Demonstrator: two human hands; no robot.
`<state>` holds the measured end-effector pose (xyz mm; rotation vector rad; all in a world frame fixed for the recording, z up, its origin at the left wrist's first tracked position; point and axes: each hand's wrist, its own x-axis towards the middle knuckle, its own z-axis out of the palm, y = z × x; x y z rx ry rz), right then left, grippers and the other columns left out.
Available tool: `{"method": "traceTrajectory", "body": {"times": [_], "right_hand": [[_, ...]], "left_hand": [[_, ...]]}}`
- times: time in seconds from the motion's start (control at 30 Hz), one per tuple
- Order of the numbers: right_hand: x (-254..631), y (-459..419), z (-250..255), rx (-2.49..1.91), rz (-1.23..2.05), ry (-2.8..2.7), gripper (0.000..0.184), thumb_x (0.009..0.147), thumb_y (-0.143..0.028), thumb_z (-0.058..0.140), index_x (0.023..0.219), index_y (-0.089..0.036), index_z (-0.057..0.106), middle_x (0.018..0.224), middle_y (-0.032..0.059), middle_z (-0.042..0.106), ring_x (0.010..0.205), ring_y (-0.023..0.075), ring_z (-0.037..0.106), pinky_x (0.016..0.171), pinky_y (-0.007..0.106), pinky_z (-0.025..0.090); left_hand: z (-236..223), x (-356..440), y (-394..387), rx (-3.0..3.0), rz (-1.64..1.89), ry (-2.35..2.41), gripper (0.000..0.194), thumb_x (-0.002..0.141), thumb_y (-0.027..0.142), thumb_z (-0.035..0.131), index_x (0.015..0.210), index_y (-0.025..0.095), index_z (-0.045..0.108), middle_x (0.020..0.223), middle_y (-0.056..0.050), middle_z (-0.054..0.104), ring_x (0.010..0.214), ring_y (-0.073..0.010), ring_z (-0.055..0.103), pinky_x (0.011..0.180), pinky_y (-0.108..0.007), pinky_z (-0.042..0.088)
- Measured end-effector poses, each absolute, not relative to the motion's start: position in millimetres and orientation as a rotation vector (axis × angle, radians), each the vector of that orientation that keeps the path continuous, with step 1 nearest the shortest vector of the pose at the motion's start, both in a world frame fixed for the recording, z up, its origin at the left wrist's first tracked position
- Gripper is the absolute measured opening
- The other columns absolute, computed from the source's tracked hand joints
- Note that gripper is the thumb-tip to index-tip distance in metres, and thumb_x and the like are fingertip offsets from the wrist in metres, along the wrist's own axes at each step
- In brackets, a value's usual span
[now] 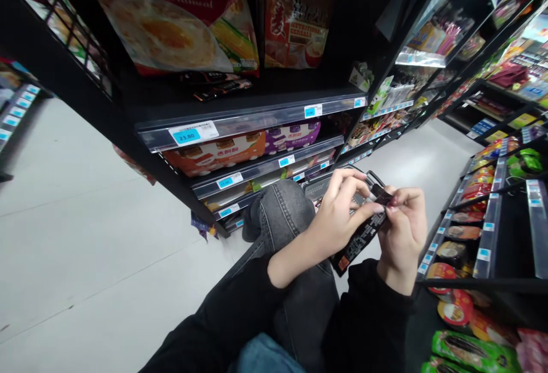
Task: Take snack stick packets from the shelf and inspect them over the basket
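A narrow black packet [362, 239] with white print and an orange patch at its lower end hangs tilted between my hands, above my knees. My left hand [338, 207] pinches its upper end, thumb and fingertips closed at the edge. Against the same end, my right hand [405, 219] is closed with thumb and forefinger on the packet's top corner. Whether the top is torn is too small to tell. Similar dark slim packets [222, 86] lie flat on the upper shelf at the front, below a large oatmeal bag [171, 25].
A grey shopping basket [315, 189] stands on the floor behind my hands. Left of my knees is the black shelf unit with a price-tag rail [252, 119]. Cup packs [226, 153] sit on a lower shelf. To the right, another rack holds instant noodle bowls [456, 307].
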<state>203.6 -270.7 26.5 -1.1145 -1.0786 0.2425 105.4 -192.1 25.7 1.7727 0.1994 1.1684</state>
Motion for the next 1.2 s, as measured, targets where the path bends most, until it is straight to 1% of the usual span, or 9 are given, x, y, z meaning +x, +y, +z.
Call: {"method": "traceTrajectory", "body": {"times": [0.17, 0.27, 0.47, 0.57, 0.73, 0.83, 0.93, 1.07, 1.2], "right_hand": [[212, -270, 25, -1.155, 0.145, -1.039, 0.010, 0.082, -0.019, 0.049, 0.080, -0.021, 0.039, 0.077, -0.0002, 0.036, 0.070, 0.0127, 0.041, 0.063, 0.026, 0.038], [218, -272, 25, -1.183, 0.108, -0.994, 0.012, 0.080, -0.023, 0.050, 0.080, -0.021, 0.038, 0.077, 0.0000, 0.038, 0.069, 0.0126, 0.042, 0.061, 0.026, 0.039], [220, -279, 31, -1.511, 0.071, -0.976, 0.031, 0.077, -0.029, 0.066, 0.105, -0.022, 0.055, 0.097, 0.0033, 0.056, 0.079, 0.0133, 0.055, 0.067, 0.026, 0.047], [220, -278, 33, -1.574, 0.033, -0.942, 0.027, 0.077, -0.031, 0.066, 0.101, -0.019, 0.063, 0.099, 0.0060, 0.062, 0.083, 0.0167, 0.059, 0.070, 0.030, 0.050], [228, -271, 28, -1.321, -0.319, -0.612, 0.023, 0.075, -0.024, 0.067, 0.096, -0.017, 0.063, 0.097, 0.0053, 0.064, 0.088, 0.0176, 0.061, 0.084, 0.034, 0.049], [232, -270, 27, -1.170, -0.400, -0.505, 0.024, 0.074, -0.023, 0.069, 0.096, -0.016, 0.062, 0.100, 0.0065, 0.061, 0.092, 0.0192, 0.061, 0.090, 0.038, 0.048], [236, -271, 26, -1.148, -0.417, -0.514, 0.027, 0.073, -0.024, 0.070, 0.096, -0.015, 0.061, 0.100, 0.0074, 0.061, 0.093, 0.0198, 0.061, 0.092, 0.041, 0.047], [240, -275, 24, -1.131, -0.406, -0.550, 0.031, 0.072, -0.028, 0.072, 0.097, -0.014, 0.062, 0.099, 0.0062, 0.061, 0.091, 0.0171, 0.060, 0.091, 0.038, 0.046], [240, -280, 22, -1.222, -0.071, -0.604, 0.040, 0.071, -0.033, 0.073, 0.106, -0.018, 0.060, 0.093, 0.0040, 0.062, 0.081, 0.0155, 0.060, 0.080, 0.035, 0.049]], "left_hand": [[29, 105, -190, 1.822, 0.840, 0.204, 0.017, 0.089, 0.028, 0.055, 0.100, 0.018, 0.047, 0.102, -0.005, 0.059, 0.079, -0.0113, 0.061, 0.076, -0.026, 0.052], [31, 106, -190, 1.803, 0.769, 0.191, 0.020, 0.087, 0.019, 0.055, 0.106, 0.018, 0.049, 0.104, -0.005, 0.063, 0.082, -0.0122, 0.063, 0.076, -0.026, 0.052], [23, 110, -192, 1.838, 0.908, 0.249, 0.019, 0.088, 0.019, 0.054, 0.108, 0.019, 0.054, 0.100, -0.003, 0.067, 0.091, -0.0133, 0.065, 0.082, -0.025, 0.052], [21, 111, -192, 1.927, 0.916, 0.241, 0.025, 0.088, 0.020, 0.054, 0.113, 0.020, 0.051, 0.104, -0.003, 0.066, 0.093, -0.0141, 0.065, 0.084, -0.025, 0.052], [19, 111, -193, 2.239, 0.940, 0.179, 0.031, 0.087, 0.020, 0.053, 0.117, 0.017, 0.047, 0.114, -0.006, 0.062, 0.101, -0.0184, 0.062, 0.086, -0.030, 0.052], [12, 115, -191, 2.463, 1.121, 0.111, 0.022, 0.093, 0.026, 0.048, 0.111, 0.014, 0.049, 0.103, -0.006, 0.066, 0.093, -0.0182, 0.065, 0.078, -0.029, 0.054], [4, 120, -188, 2.608, 1.393, 0.017, 0.017, 0.096, 0.022, 0.044, 0.107, 0.012, 0.051, 0.100, -0.005, 0.068, 0.089, -0.0161, 0.067, 0.074, -0.026, 0.054], [2, 123, -186, 2.548, 1.501, -0.001, 0.015, 0.096, 0.020, 0.043, 0.103, 0.011, 0.054, 0.092, -0.003, 0.070, 0.081, -0.0118, 0.068, 0.074, -0.022, 0.053], [5, 121, -185, 2.372, 1.489, 0.054, 0.013, 0.095, 0.024, 0.047, 0.096, 0.014, 0.056, 0.083, 0.000, 0.070, 0.069, -0.0095, 0.067, 0.066, -0.020, 0.051]]}}
